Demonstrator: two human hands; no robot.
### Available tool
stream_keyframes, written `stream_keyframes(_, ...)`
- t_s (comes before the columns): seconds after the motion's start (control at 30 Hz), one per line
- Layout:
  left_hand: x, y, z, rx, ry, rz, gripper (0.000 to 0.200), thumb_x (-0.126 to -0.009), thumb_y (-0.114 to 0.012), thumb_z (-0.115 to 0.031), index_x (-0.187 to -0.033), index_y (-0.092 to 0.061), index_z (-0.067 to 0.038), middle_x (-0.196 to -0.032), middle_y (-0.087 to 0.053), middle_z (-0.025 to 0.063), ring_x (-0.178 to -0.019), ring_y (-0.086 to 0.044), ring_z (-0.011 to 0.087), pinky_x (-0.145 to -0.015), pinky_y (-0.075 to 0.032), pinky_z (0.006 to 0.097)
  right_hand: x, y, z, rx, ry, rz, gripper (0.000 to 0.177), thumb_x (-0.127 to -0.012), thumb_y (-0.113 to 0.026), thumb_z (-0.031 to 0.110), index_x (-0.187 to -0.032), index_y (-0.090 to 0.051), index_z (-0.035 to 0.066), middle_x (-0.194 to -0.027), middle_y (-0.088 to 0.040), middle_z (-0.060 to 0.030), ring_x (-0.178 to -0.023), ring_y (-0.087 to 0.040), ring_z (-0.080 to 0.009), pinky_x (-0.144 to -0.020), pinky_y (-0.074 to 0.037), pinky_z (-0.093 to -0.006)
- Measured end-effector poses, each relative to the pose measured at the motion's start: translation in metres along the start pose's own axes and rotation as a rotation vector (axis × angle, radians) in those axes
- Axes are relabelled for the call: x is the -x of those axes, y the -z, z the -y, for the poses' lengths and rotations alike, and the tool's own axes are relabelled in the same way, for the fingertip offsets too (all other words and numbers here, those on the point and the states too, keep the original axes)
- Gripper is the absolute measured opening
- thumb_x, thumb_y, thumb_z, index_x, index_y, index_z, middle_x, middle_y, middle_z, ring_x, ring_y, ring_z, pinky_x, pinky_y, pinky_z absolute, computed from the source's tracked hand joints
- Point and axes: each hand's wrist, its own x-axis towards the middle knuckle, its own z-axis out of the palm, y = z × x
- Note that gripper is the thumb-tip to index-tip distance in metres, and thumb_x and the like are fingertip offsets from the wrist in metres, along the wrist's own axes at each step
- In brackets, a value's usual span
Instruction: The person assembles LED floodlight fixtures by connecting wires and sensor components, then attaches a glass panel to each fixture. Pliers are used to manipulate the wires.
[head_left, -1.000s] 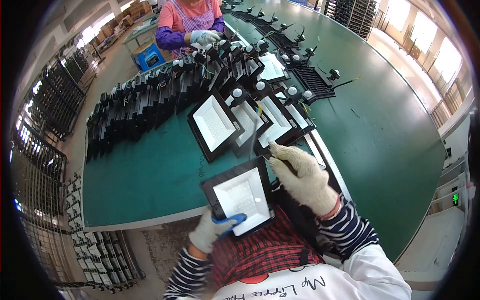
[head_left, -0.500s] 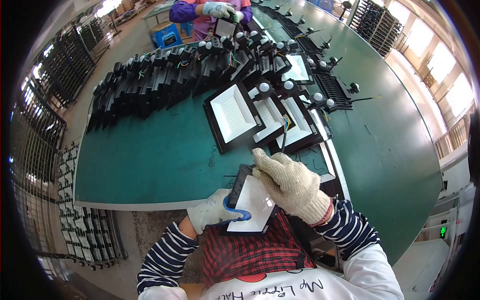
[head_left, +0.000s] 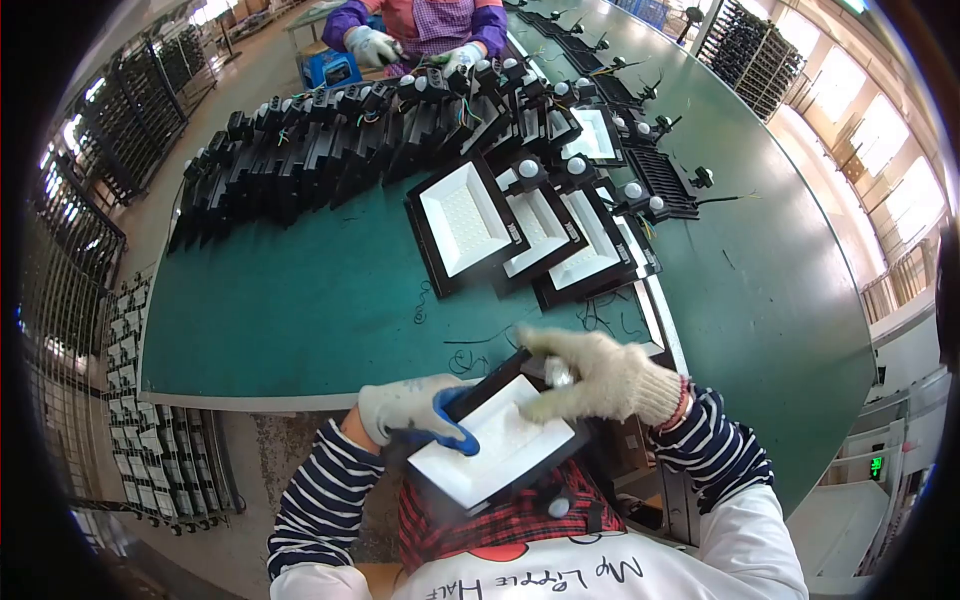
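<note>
A black-framed floodlight with a white reflector is held tilted above my lap, in front of the table's near edge. My left hand, in a white glove with blue coating, grips its left side, thumb pressed on the face. At the far right corner is my right hand, in a cream knit glove, its thumb over the face and its fingers beyond the frame; motion blurs it. A pale, shiny spot shows between those fingers, too smeared to name. Below the frame, a small dome sensor shows against the checked apron.
Several finished-looking floodlights with dome sensors lean together on the green table. A long row of dark lamps stands behind. Across the table a co-worker's gloved hands are at work. A wheeled rack stands left.
The floodlight has turned and tipped, showing its face more broadly. My right hand has shifted slightly down and right. The co-worker's hands have separated and lowered toward the lamps.
</note>
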Motion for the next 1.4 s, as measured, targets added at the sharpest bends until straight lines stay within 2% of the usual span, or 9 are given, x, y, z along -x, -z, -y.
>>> stream_keyframes(0.03,0.001,-0.003,0.023,0.245,0.059,-0.084,0.051,-0.074,-0.087,-0.022,-0.117,-0.068,-0.001,-0.104,-0.073,0.0083,-0.088,-0.066,0.0128,-0.077,-0.051,0.0252,-0.002,0.010,0.008,-0.213,-0.122,0.326,0.084,-0.077,-0.081,0.051,-0.137,-0.054,-0.003,-0.125,-0.065,-0.0213,-0.114,-0.064,-0.0313,-0.099,-0.050,-0.0370)
stream_keyframes(0.2,0.029,-0.035,0.039,1.492,-0.340,-0.203,0.051,-0.106,-0.042,-0.038,-0.144,-0.047,-0.003,-0.142,-0.052,0.0187,-0.129,-0.054,0.0325,-0.107,-0.047,0.0472,0.011,-0.030,-0.020,-0.999,-0.203,-0.099,0.072,-0.081,-0.081,0.034,-0.132,-0.054,-0.008,-0.116,-0.067,-0.0176,-0.108,-0.065,-0.0227,-0.095,-0.052,-0.0339)
stream_keyframes(0.33,0.028,-0.081,0.046,0.831,-0.535,-0.505,0.064,-0.101,-0.055,-0.030,-0.153,-0.028,-0.004,-0.148,-0.044,0.0172,-0.134,-0.047,0.0286,-0.112,-0.043,0.0450,0.002,-0.055,0.014,-1.581,-0.072,-0.476,0.032,-0.091,-0.070,0.021,-0.111,-0.057,0.001,-0.088,-0.066,-0.0054,-0.072,-0.065,-0.0106,-0.056,-0.053,-0.0252)
stream_keyframes(0.43,-0.011,-0.125,0.056,0.897,-0.851,-0.690,0.071,-0.087,-0.074,-0.016,-0.147,-0.039,-0.002,-0.139,-0.049,0.0153,-0.127,-0.050,0.0280,-0.108,-0.044,0.0413,0.009,-0.077,0.019,-1.391,-0.163,-0.437,0.040,-0.092,-0.071,0.028,-0.116,-0.053,0.000,-0.081,-0.065,-0.0052,-0.052,-0.057,-0.0092,-0.045,-0.046,-0.0246)
stream_keyframes(0.5,-0.029,-0.125,0.060,0.579,-0.569,-1.219,0.051,-0.091,-0.068,-0.018,-0.137,-0.051,-0.001,-0.127,-0.058,0.0156,-0.113,-0.060,0.0249,-0.094,-0.052,0.0385,0.014,-0.091,0.029,-1.208,-0.242,-0.465,0.036,-0.094,-0.067,0.027,-0.117,-0.057,0.000,-0.077,-0.065,-0.0040,-0.053,-0.059,-0.0101,-0.046,-0.046,-0.0240)
stream_keyframes(0.6,0.000,-0.097,0.006,1.210,-0.485,-0.999,0.039,-0.094,-0.062,-0.024,-0.122,-0.061,0.003,-0.100,-0.070,0.0145,-0.082,-0.070,0.0230,-0.070,-0.057,0.0343,0.028,-0.061,0.003,-0.850,0.005,-0.158,0.031,-0.098,-0.065,0.029,-0.109,-0.061,0.000,-0.071,-0.063,-0.0014,-0.059,-0.061,-0.0072,-0.052,-0.049,-0.0226)
stream_keyframes(0.8,0.057,-0.088,0.042,0.844,-0.138,-1.034,0.039,-0.084,-0.063,-0.022,-0.111,-0.064,0.006,-0.082,-0.071,0.0161,-0.054,-0.064,0.0209,-0.039,-0.044,0.0289,0.020,0.003,-0.031,-0.624,-0.024,-0.331,0.034,-0.101,-0.059,0.030,-0.116,-0.064,0.000,-0.084,-0.068,-0.0050,-0.071,-0.066,-0.0091,-0.062,-0.054,-0.0251)
stream_keyframes(1.07,0.063,-0.096,0.025,0.970,-0.283,-0.800,0.075,-0.071,-0.065,-0.010,-0.141,-0.046,0.007,-0.132,-0.058,0.0257,-0.120,-0.060,0.0385,-0.105,-0.048,0.0464,-0.011,0.024,-0.029,-0.258,0.036,-0.178,0.040,-0.099,-0.057,0.044,-0.108,-0.071,0.007,-0.075,-0.068,-0.0029,-0.063,-0.066,-0.0094,-0.057,-0.054,-0.0257)
stream_keyframes(1.4,0.064,-0.098,0.016,1.069,-0.283,-0.819,0.075,-0.068,-0.061,-0.005,-0.141,-0.046,0.008,-0.131,-0.059,0.0268,-0.115,-0.063,0.0395,-0.103,-0.050,0.0488,-0.003,0.019,-0.026,-0.141,0.024,-0.018,0.048,-0.100,-0.052,0.050,-0.108,-0.071,0.006,-0.072,-0.068,-0.0071,-0.062,-0.068,-0.0159,-0.058,-0.056,-0.0297)
